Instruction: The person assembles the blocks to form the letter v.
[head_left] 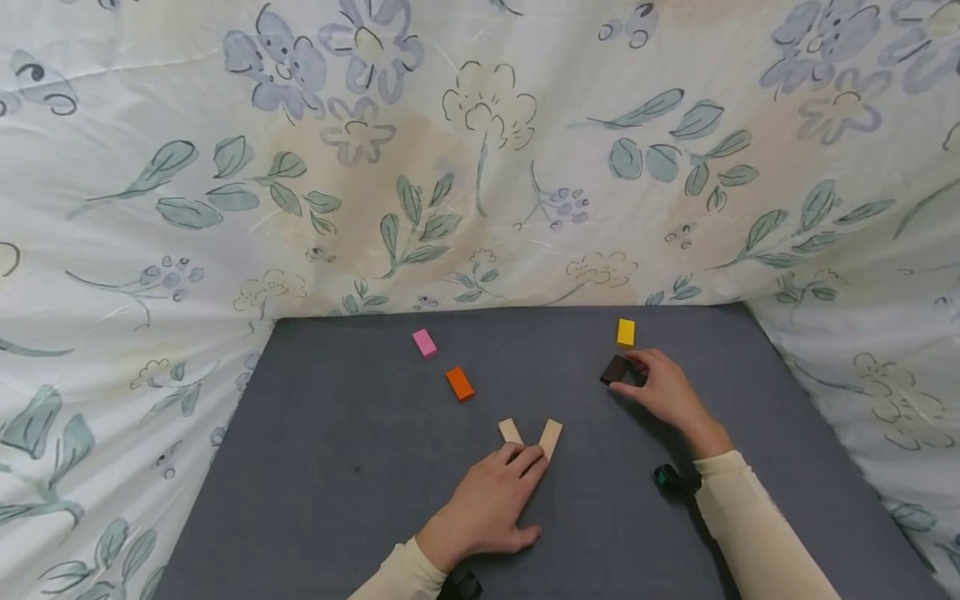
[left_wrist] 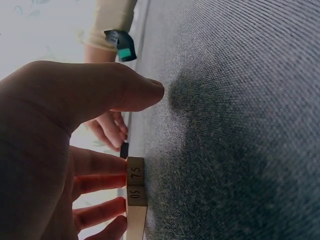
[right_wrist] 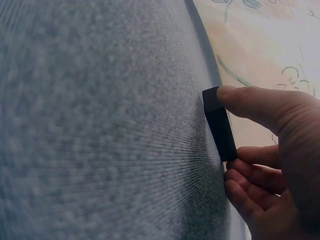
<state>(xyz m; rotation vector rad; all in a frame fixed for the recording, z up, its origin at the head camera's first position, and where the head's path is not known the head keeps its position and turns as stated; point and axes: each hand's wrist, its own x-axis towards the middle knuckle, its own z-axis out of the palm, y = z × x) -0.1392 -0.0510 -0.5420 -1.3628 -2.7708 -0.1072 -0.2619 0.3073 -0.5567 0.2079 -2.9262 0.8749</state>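
With thumb and fingers my right hand (head_left: 670, 396) pinches a dark brown or black block (head_left: 615, 369) at the right of the grey tabletop; in the right wrist view the block (right_wrist: 220, 125) is held between thumb tip and fingertips, low over the cloth. My left hand (head_left: 487, 502) lays its fingertips on two pale wooden blocks, one on the left (head_left: 509, 430) and one on the right (head_left: 551, 435), which spread apart in a V. Their near ends touch, and small printed digits show on the end faces (left_wrist: 135, 171) in the left wrist view. The left thumb stands apart from them.
Just beyond the dark block lies a yellow block (head_left: 626, 333). Left of centre are an orange block (head_left: 460, 384) and a pink block (head_left: 424, 342). Floral cloth (head_left: 480, 167) hangs behind and along both sides of the grey table surface (head_left: 315, 467).
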